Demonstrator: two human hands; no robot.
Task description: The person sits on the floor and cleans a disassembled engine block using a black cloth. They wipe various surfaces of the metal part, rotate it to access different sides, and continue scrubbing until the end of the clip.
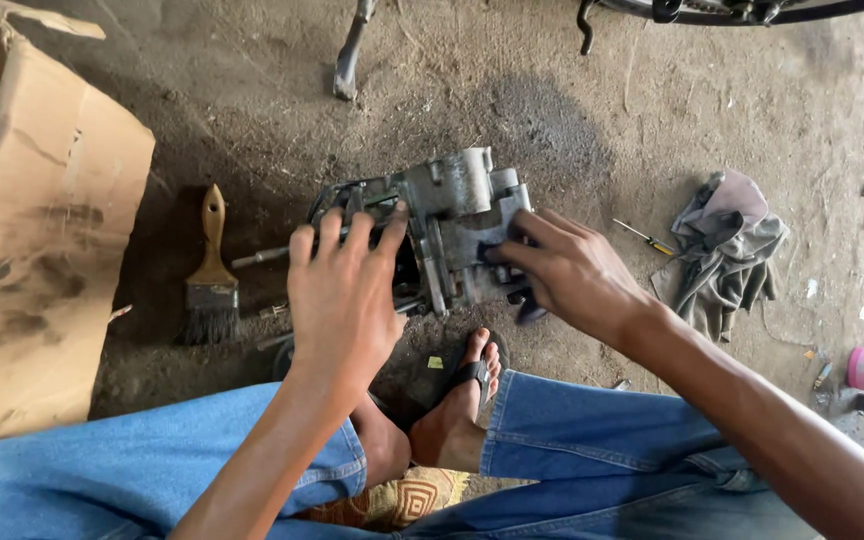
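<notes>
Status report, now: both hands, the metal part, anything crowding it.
Left hand spread on the grey engine casing, steadying. Right hand pinching a small dark piece at its side. Paintbrush lying left, rag lying right, both apart from it.

Open floor point(592, 130) beyond engine casing point(452, 220); approach blocked left by paintbrush point(212, 275) and cardboard box point(42, 250), right by rag point(727, 250).

An engine casing point(452, 225) sits mid-floor point(572, 120). A brush point(212, 275) and box point(37, 250) lie left. A rag point(727, 250) lies right.
</notes>
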